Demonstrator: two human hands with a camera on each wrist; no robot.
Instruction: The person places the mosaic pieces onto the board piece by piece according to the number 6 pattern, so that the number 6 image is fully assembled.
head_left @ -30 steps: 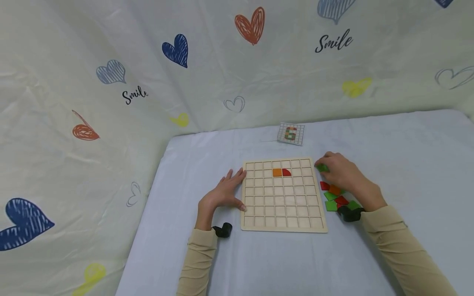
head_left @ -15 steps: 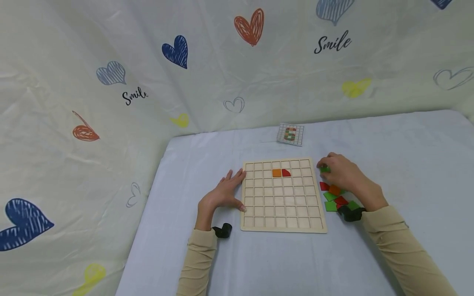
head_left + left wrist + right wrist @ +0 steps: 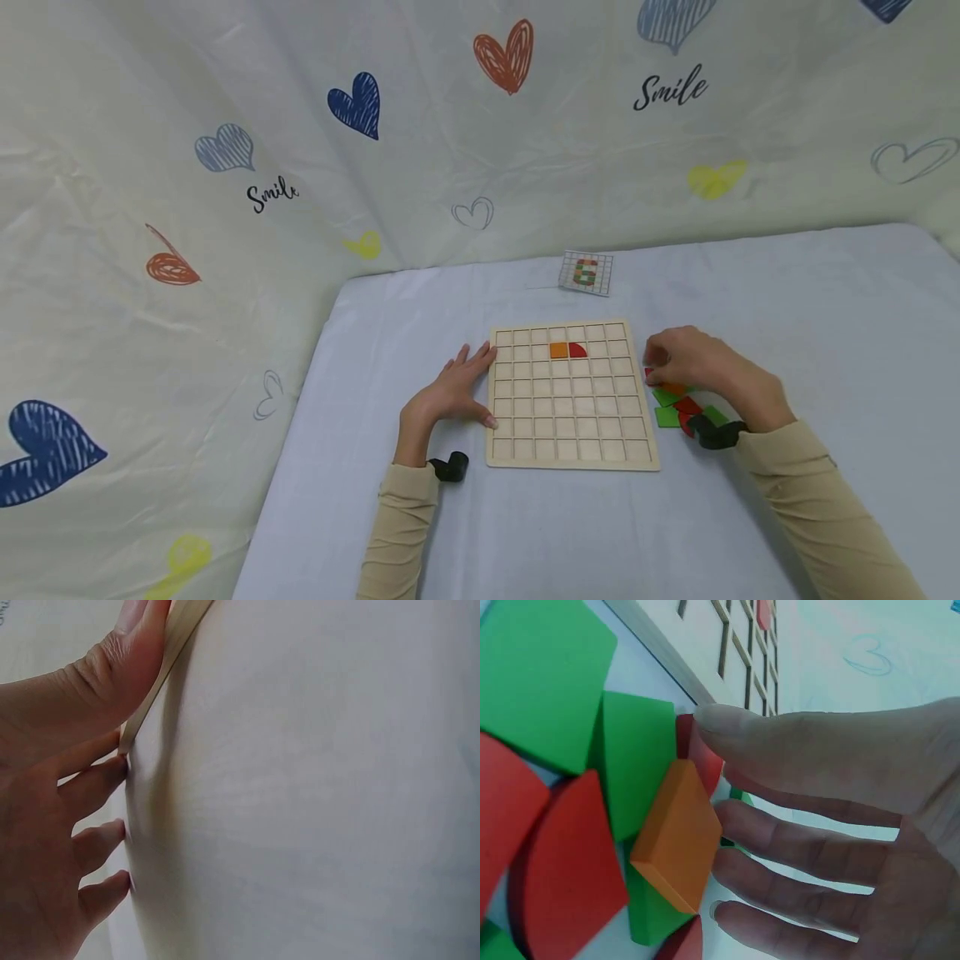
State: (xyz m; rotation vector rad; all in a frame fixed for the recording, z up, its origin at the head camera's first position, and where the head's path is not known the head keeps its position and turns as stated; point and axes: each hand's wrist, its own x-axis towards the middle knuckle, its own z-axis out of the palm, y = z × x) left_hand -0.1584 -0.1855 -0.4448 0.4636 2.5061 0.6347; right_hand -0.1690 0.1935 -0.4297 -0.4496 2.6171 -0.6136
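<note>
My left hand (image 3: 453, 392) rests with spread fingers along the left edge of the wooden grid board (image 3: 532, 458); in the left wrist view the thumb lies against the board's edge. An orange square tile (image 3: 558, 351) and a red rounded tile (image 3: 577, 350) sit side by side in the board's upper cells. Right of the board, my right hand (image 3: 693, 358) reaches down to the tile pile. Its thumb and forefinger pinch a red tile (image 3: 709, 765), partly hidden, beside the board's edge. An orange tile (image 3: 679, 840) leans just beside it, near the other fingertips.
Several green tiles (image 3: 667, 417) and red tiles (image 3: 687, 406) overlap in the pile by the right wrist. A small pattern card (image 3: 586, 273) with a coloured figure on a grid lies behind the board. A white cloth (image 3: 570, 533) covers the table.
My right hand has moved down and slightly nearer, from beyond the pile to its far end. The green tile seen in its fingers before is now hidden in the head view. The left hand stays put.
</note>
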